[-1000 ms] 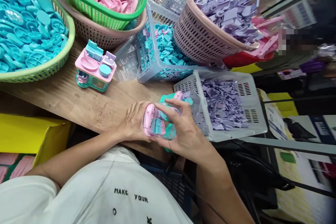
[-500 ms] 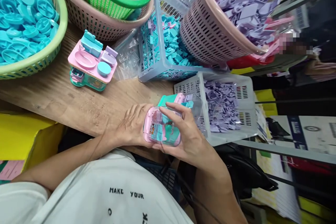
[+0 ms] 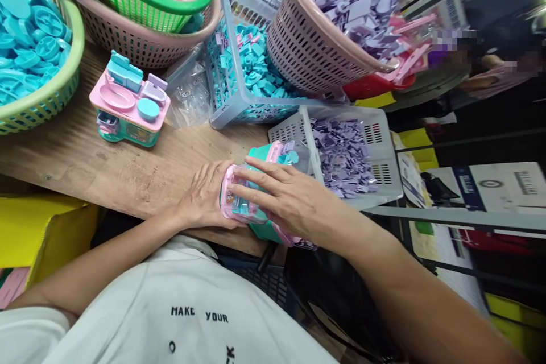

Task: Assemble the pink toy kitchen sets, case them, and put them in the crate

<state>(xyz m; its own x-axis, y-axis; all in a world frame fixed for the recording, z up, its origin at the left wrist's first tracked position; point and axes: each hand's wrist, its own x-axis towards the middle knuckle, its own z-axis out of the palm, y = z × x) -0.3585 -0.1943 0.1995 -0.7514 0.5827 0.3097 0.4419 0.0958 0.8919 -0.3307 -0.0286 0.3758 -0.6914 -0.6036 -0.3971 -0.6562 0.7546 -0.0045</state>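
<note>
Pink-rimmed and clear, the toy [image 3: 228, 205] sits between my hands, near the edge of the surface [image 3: 132, 173]. My left hand [image 3: 205, 196] grips its pink end; the fingers of my right hand [image 3: 298, 199] lie outstretched across the clear part. I judge the toy kitchen [image 3: 117, 96] standing apart to be largely assembled, its basin and blue disc on top; what the held one lacks, I can't tell.

Single head-worn view, forward and down over close hands.
</note>
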